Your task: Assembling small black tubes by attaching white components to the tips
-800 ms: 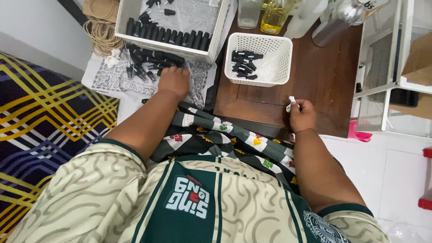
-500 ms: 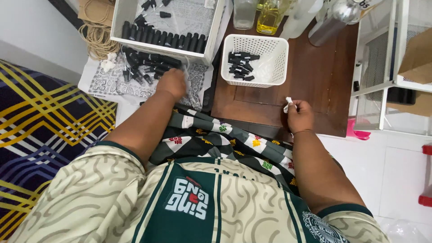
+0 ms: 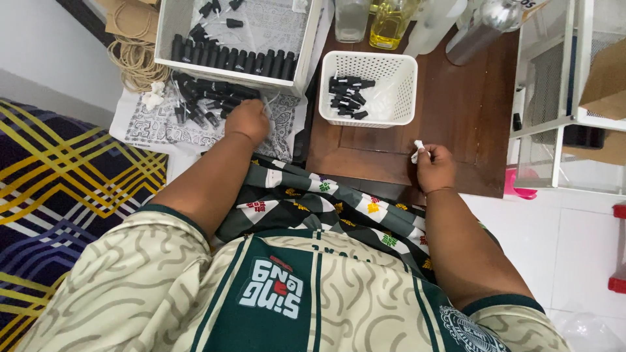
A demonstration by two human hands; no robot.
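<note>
My left hand (image 3: 248, 120) rests knuckles-up on a patterned cloth (image 3: 147, 127), at the right edge of a pile of small black sprayer caps (image 3: 199, 104). Its fingers are curled, and a thin clear tube (image 3: 268, 104) sticks out from them. My right hand (image 3: 435, 166) lies on the dark wooden table (image 3: 469, 111) and pinches a small white piece (image 3: 418, 150) between thumb and fingers. A white plastic basket (image 3: 405, 98) with several black caps inside stands between the two hands, further back.
A white box (image 3: 303, 62) holding a row of black bottles stands behind the pile. Coiled rope (image 3: 134, 62) lies at the left, with glass bottles (image 3: 391, 23) at the back. A white wire rack (image 3: 554, 98) stands on the right, and a striped mat (image 3: 59, 182) covers the floor at the left.
My left hand has drawn slightly back and right from the middle of the pile to its edge. The right hand stays in place with the white piece.
</note>
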